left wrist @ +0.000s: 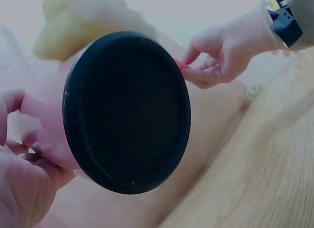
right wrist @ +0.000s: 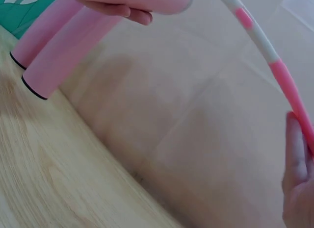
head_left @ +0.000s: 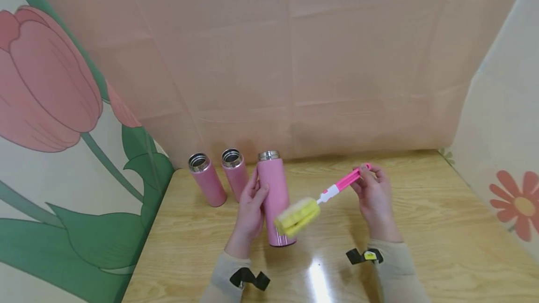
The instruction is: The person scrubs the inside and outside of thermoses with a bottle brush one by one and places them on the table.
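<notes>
My left hand (head_left: 251, 209) grips a pink bottle (head_left: 274, 191) with a bare steel mouth, lifted and slightly tilted. The bottle's dark round base (left wrist: 127, 113) faces the left wrist view and hides part of the scene behind it. My right hand (head_left: 374, 198) pinches the pink end of a bottle brush (head_left: 346, 181) with a pink and white handle. The brush's yellow sponge head (head_left: 298, 216) points down to the left and overlaps the lower bottle in the head view. In the right wrist view the sponge is out of frame.
Two more pink bottles, a left one (head_left: 209, 181) and a right one (head_left: 236, 174), stand with open mouths at the back left of the wooden table (head_left: 438, 228). A beige cloth backdrop (head_left: 358, 69) rises behind the table, with flower-patterned panels at both sides.
</notes>
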Motion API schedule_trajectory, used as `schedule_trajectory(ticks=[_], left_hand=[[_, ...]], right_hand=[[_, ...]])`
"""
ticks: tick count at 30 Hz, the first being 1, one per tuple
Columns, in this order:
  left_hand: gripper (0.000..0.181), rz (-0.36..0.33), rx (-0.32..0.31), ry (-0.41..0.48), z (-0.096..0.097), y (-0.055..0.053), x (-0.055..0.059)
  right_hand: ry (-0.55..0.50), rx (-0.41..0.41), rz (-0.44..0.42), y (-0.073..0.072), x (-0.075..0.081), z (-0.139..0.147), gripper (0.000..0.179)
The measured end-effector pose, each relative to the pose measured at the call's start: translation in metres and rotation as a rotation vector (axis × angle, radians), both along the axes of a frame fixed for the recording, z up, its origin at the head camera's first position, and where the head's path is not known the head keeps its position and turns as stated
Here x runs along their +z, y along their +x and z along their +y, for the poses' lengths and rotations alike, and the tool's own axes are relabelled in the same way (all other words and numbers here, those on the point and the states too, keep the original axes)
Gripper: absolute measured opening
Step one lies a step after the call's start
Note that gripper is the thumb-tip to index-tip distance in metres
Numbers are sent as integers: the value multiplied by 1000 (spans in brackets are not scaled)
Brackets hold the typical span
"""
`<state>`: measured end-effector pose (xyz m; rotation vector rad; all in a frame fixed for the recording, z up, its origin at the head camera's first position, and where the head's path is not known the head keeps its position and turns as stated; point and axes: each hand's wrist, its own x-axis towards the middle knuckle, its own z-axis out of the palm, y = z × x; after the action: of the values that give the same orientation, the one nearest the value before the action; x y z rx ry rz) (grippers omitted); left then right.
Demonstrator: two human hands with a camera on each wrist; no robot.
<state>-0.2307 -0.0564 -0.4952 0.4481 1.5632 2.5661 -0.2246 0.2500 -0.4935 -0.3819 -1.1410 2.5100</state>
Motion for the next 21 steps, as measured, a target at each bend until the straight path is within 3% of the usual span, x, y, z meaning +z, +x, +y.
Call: schedule_trajectory(ticks=[3,6,14,21], left_hand=[[66,-1,26,11,0,0,0],[65,-10,48,12,-1,0,1],[63,-42,75,-1,-4,0,2],[63,-58,79,-3,-5,1,3]], right_hand=[[113,126,13,1,-3,0,11],[184,196,18,2,-5,-1,11],[238,250,23,4,-4,-3,12],[190,242,21,3,-4,-4,7]])
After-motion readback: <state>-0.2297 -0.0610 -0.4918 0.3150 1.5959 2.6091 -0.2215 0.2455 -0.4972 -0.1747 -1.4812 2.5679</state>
